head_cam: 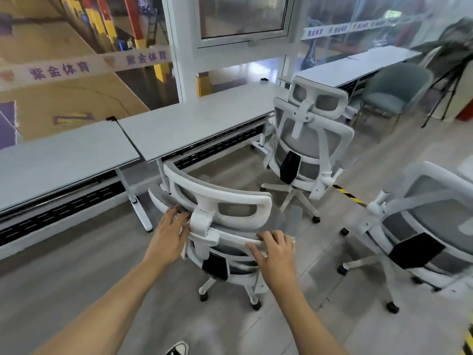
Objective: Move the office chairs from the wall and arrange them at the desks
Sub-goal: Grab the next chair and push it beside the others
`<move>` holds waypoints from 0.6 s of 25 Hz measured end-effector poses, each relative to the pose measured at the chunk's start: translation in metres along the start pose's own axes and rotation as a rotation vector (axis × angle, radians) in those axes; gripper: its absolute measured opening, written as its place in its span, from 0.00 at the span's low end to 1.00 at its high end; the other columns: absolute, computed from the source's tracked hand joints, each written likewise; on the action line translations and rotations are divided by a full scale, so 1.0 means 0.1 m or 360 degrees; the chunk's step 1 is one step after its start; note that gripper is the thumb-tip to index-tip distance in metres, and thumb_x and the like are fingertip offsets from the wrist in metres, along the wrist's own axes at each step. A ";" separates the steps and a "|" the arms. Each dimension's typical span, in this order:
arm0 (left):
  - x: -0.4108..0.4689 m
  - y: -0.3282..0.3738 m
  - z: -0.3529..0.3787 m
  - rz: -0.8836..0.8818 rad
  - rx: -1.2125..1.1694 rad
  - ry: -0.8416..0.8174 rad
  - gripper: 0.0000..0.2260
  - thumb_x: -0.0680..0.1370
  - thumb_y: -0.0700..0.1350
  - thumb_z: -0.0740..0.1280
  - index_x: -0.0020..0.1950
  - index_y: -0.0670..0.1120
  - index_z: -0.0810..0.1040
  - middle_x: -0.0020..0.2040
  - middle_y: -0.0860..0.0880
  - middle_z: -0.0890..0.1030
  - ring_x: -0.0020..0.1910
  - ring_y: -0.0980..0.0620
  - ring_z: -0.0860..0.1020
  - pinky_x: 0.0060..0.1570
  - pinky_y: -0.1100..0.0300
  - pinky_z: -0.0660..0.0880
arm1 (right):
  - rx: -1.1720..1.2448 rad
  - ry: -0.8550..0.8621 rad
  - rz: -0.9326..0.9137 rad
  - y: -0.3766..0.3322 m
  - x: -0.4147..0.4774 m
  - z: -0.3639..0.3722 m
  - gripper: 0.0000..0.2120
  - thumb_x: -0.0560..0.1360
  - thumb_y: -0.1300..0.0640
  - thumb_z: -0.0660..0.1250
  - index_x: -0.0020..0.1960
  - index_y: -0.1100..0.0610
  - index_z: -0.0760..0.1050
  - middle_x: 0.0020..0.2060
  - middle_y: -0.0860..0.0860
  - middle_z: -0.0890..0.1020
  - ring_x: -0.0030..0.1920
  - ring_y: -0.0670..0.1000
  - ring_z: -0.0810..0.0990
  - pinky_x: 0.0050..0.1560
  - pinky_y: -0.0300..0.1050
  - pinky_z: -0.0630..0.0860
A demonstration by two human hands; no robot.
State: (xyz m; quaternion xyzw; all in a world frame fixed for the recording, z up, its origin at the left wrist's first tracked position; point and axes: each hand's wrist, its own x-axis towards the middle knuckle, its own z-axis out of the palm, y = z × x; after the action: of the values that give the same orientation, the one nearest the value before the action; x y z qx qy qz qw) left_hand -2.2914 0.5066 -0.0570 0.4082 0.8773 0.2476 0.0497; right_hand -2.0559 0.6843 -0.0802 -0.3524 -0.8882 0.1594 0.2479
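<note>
both my grips are on the near chair (225, 199). my left grip (169, 234) has its fingers hooked over the top edge of the back, just left of the headrest stem. my right grip (275, 254) is clamped on the same top bar at the right, fingers curled over it. the chair faces the middle counter (199, 126), with its seat front near the counter's leg but not yet tucked under the top. by my reckoning this one is nearly placed and only wants a last push in and a little squaring up.

the second chair (312, 139) stands at the right end of that same counter, close to its edge and turned somewhat askew. i judge it as good as placed, though it could be straightened.

the third chair (430, 208) is out on the open floor to my right, well apart from any counter, so it has yet to be brought in. the left counter (58, 160) has no chair in front of it that i can see, which looks like the natural spot for one. the far counter (358, 65) has only a teal chair (394, 90) beside it.

i cannot see the wall the chairs come from, so i cannot tell how many more wait there. i would put the job at roughly the middle.
</note>
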 end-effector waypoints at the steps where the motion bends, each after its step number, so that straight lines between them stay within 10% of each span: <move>1: 0.17 -0.11 -0.05 0.0029 0.0005 -0.0022 0.17 0.83 0.48 0.57 0.70 0.47 0.71 0.74 0.44 0.65 0.76 0.41 0.61 0.73 0.44 0.62 | -0.0007 0.0023 0.0050 -0.12 0.09 0.09 0.15 0.76 0.40 0.69 0.52 0.51 0.80 0.47 0.48 0.77 0.49 0.53 0.74 0.56 0.50 0.71; 15: 1.76 -1.03 -0.53 0.0302 0.0420 -0.0572 0.28 0.83 0.47 0.53 0.81 0.47 0.47 0.82 0.47 0.47 0.79 0.39 0.52 0.76 0.43 0.55 | 0.0040 -0.0158 0.0638 -1.41 0.92 0.84 0.21 0.82 0.51 0.61 0.74 0.52 0.68 0.71 0.49 0.70 0.73 0.54 0.64 0.73 0.53 0.65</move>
State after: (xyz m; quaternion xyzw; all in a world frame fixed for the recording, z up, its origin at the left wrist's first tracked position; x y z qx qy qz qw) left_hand -2.4946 0.5602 -0.0399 0.5293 0.8367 0.0578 0.1278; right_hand -2.2374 0.6414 -0.0553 -0.5108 -0.8093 0.2338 0.1716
